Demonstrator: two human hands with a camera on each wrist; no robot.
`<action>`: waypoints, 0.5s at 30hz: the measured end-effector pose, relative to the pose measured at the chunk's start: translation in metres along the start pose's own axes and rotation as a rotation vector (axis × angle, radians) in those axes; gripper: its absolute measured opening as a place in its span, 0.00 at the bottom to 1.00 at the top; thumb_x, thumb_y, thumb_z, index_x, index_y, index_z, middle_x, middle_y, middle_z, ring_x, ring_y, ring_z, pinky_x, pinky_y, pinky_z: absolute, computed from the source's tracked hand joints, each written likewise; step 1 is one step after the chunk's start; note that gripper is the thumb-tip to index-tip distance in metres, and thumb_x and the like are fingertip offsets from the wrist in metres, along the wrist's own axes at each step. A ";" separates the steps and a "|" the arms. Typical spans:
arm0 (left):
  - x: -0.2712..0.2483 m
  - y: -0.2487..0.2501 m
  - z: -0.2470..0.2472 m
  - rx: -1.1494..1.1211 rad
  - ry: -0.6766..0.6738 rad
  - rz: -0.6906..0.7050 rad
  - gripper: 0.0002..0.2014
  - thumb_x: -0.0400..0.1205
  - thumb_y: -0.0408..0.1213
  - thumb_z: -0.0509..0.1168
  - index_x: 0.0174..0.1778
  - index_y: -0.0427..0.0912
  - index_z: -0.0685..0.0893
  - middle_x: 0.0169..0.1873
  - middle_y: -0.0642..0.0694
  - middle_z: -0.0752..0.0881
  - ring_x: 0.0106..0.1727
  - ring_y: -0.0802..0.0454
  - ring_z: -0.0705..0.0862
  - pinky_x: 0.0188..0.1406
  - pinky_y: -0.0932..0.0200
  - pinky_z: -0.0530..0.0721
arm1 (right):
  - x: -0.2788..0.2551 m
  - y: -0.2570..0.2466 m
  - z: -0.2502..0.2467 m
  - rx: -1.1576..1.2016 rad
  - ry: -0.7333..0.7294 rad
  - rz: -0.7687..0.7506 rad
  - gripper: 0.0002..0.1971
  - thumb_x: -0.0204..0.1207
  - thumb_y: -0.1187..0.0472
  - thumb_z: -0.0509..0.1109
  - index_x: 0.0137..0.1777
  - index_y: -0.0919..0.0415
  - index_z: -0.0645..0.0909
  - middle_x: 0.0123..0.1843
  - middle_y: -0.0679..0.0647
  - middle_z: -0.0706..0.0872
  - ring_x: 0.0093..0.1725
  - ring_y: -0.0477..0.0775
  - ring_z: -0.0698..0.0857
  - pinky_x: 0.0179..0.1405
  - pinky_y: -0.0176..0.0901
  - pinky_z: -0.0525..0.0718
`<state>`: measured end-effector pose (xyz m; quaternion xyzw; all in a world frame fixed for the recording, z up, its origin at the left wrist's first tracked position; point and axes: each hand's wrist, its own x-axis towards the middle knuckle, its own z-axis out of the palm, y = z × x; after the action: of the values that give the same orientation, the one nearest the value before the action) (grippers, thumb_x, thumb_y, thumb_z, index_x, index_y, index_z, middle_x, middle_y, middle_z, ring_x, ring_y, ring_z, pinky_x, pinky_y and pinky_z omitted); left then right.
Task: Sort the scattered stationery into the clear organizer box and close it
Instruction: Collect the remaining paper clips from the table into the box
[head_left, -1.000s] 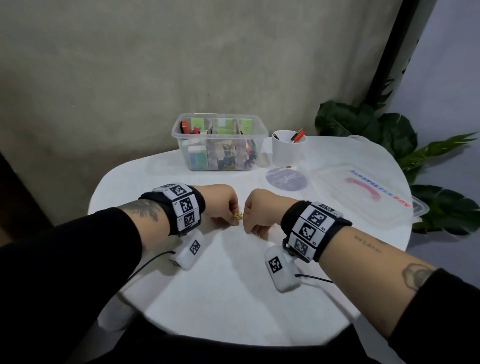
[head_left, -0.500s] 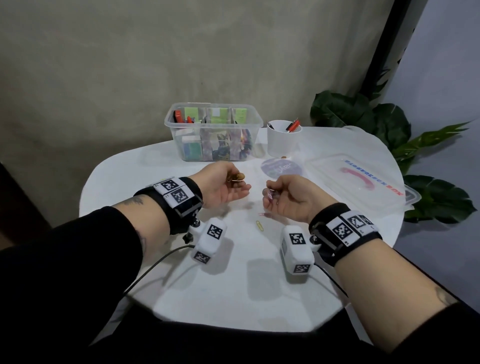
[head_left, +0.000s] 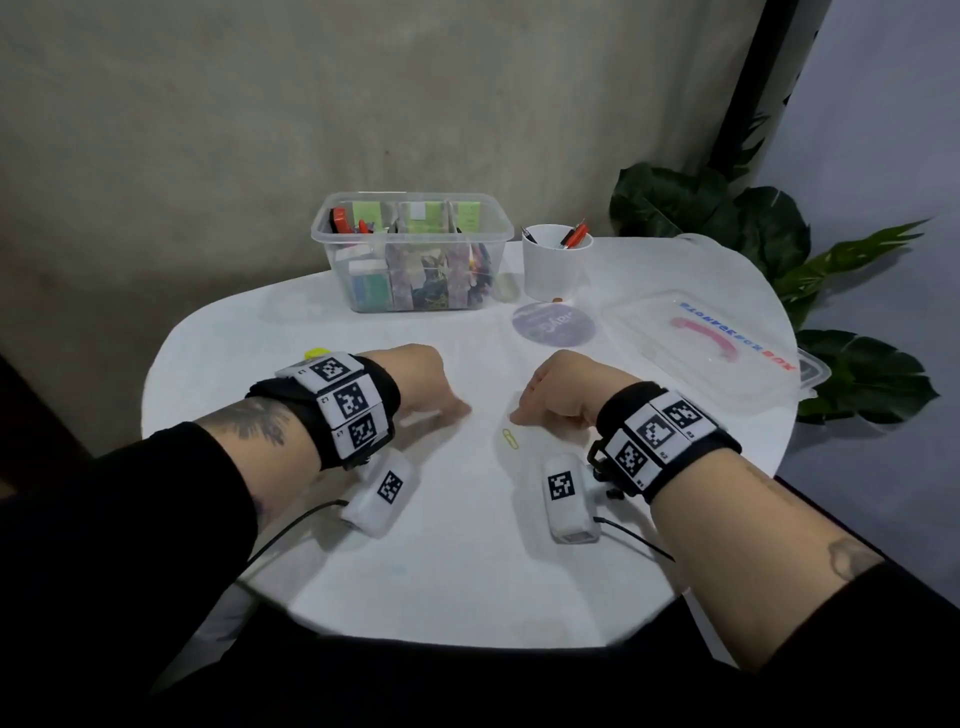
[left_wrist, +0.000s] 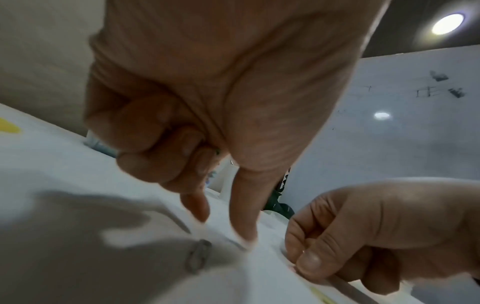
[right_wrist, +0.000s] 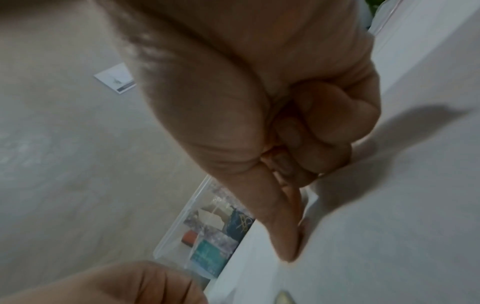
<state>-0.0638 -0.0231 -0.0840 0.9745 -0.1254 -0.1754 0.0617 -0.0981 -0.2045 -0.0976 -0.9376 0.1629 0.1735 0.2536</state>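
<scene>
My left hand (head_left: 460, 410) is palm down on the white table (head_left: 441, 561). In the left wrist view its three outer fingers are curled into the palm over paper clips that are hidden now. Its thumb and forefinger reach apart down to the cloth (left_wrist: 223, 226), just past a dark paper clip (left_wrist: 198, 256). My right hand (head_left: 517, 415) is a fist whose thumb and forefinger press together at the tabletop (right_wrist: 293, 253); nothing shows between them. A yellow paper clip (head_left: 510, 438) lies just in front of it. The clear organizer box (head_left: 413, 249) stands open at the back, partly filled.
The box's clear lid (head_left: 701, 348) lies at the right edge. A white cup (head_left: 555, 262) with pens stands beside the box, with a round purple disc (head_left: 553, 325) in front of it. A small yellow item (head_left: 318, 353) shows behind my left wrist. Plant leaves (head_left: 857, 374) hang off the right.
Half a second ago both hands were raised palm up, with gold clips in the left palm. Both have turned palm down and dropped to the table beside the yellow clip.
</scene>
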 end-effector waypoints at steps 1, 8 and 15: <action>-0.001 -0.001 0.000 0.020 -0.004 -0.018 0.24 0.76 0.58 0.72 0.34 0.38 0.78 0.31 0.46 0.80 0.35 0.46 0.79 0.40 0.56 0.76 | -0.002 -0.002 0.000 -0.060 0.016 -0.017 0.23 0.67 0.48 0.81 0.55 0.65 0.86 0.40 0.60 0.89 0.38 0.61 0.84 0.42 0.47 0.82; 0.005 -0.006 0.001 0.050 -0.067 0.000 0.20 0.76 0.52 0.74 0.50 0.36 0.88 0.39 0.44 0.85 0.37 0.44 0.79 0.38 0.58 0.76 | -0.012 -0.003 -0.002 0.011 -0.060 -0.014 0.08 0.64 0.61 0.73 0.33 0.63 0.77 0.28 0.62 0.80 0.24 0.56 0.71 0.31 0.41 0.71; 0.007 -0.017 0.003 0.004 -0.102 -0.046 0.25 0.73 0.61 0.73 0.36 0.39 0.81 0.28 0.47 0.80 0.29 0.47 0.76 0.31 0.60 0.71 | -0.021 0.002 -0.012 0.969 -0.126 0.000 0.04 0.77 0.71 0.60 0.42 0.64 0.71 0.34 0.63 0.81 0.20 0.49 0.70 0.14 0.34 0.63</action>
<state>-0.0545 -0.0093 -0.0920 0.9670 -0.1063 -0.2261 0.0492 -0.1148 -0.2078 -0.0801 -0.6992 0.2094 0.1344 0.6703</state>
